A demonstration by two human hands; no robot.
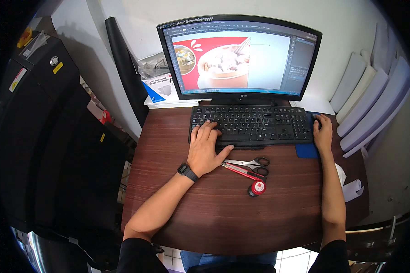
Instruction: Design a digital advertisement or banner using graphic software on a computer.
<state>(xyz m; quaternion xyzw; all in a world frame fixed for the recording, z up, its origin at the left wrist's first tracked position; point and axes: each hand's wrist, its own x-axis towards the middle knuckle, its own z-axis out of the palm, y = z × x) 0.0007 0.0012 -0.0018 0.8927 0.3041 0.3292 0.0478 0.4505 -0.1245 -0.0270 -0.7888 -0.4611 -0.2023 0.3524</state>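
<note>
My left hand [203, 149] lies open over the left end of a black keyboard [259, 123], its fingertips on the keys and its thumb stretched toward the front edge. A dark watch [187, 171] is on that wrist. To the right of the keyboard, my right hand [323, 133] is closed over a dark mouse [315, 117], mostly hidden under the fingers, on a blue mouse pad [307, 151]. Just right of my left thumb lie scissors [247, 162] with black handles and a red utility knife [241, 171]. Near them sits a small round red-and-black object [258, 188].
Behind the keyboard, a monitor [269, 59] displays a red food picture in editing software. A box [161, 88] stands to its left. Paper rolls [364, 98] lean at the right, and a large black machine [54, 150] stands left of the brown desk [241, 223].
</note>
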